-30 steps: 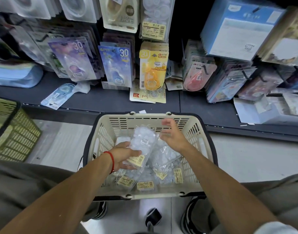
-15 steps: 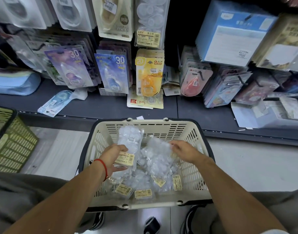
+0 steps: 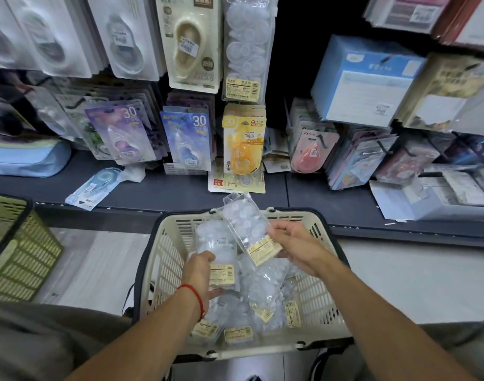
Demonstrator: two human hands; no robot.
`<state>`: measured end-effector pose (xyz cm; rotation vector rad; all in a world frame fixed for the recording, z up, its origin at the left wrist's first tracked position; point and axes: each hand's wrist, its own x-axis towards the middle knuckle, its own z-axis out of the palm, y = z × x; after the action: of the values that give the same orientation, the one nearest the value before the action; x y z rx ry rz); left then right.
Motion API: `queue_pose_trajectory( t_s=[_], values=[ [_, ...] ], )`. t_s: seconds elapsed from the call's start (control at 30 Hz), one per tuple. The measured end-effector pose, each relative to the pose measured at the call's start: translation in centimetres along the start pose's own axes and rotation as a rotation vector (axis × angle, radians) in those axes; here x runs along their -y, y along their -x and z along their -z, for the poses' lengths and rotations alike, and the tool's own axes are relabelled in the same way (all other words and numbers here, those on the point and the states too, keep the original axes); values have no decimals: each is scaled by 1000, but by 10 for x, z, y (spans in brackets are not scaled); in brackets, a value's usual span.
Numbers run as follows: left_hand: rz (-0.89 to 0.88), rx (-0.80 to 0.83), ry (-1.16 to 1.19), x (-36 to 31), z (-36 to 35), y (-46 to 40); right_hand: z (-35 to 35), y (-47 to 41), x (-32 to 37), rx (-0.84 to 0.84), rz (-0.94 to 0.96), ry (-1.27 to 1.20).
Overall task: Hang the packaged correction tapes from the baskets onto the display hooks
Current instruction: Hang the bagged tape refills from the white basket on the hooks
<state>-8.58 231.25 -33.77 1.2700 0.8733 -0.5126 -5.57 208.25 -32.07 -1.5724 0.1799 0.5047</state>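
Note:
A cream plastic basket (image 3: pixel 166 259) sits low in the middle, holding several clear packs of white correction tapes with yellow labels (image 3: pixel 262 306). My left hand (image 3: pixel 201 273) grips one clear pack (image 3: pixel 217 243) by its label end, inside the basket. My right hand (image 3: pixel 293 244) pinches a second clear pack (image 3: pixel 246 221) by its label end, lifted and tilted up to the left over the basket's far rim. A matching clear pack (image 3: pixel 245 48) hangs on a display hook straight above.
A dark shelf (image 3: pixel 158 188) runs across behind the basket, with carded correction tapes hanging and leaning above it. A loose blue tape pack (image 3: pixel 93 185) lies on the shelf at left. A green basket (image 3: pixel 15 248) stands at far left. Boxes crowd the right.
My right hand went into the basket, took hold of a clear pack and lifted it over the far rim. My left hand kept its pack, sinking a little.

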Motion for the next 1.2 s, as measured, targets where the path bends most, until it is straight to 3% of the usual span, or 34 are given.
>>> queue_pose_trajectory(
  t_s=[0.13, 0.27, 0.3, 0.37, 0.43, 0.57, 0.77, 1.0, 1.07, 1.2],
  values=[
    [-53, 80, 104, 14, -20, 12, -49, -2, -31, -130, -39, 86],
    [-172, -16, 35, 16, -10, 8, -59, -9, -49, -202, -101, 175],
    [-180, -41, 9, 14, -7, 8, -57, -12, -54, -270, -154, 251],
    [-194, -63, -35, 11, -2, 6, -51, -18, -75, -379, -299, 669],
    [-215, -71, -68, 9, 2, 5, -50, -22, -95, -363, -442, 978],
    [-224, -75, -99, 14, 6, 2, -59, -35, -122, -292, -480, 1122],
    [-224, -79, -132, 11, 2, -3, -44, -43, -118, -207, -444, 927],
    [-251, -93, -144, 4, -3, -4, 14, 6, -72, -310, -323, -24],
    [-277, -66, -129, -1, -5, 0, 33, 22, -46, -149, -255, -135],
    [-292, 139, -90, -21, -8, 9, 68, 40, 17, 166, -114, -32]
  ],
)
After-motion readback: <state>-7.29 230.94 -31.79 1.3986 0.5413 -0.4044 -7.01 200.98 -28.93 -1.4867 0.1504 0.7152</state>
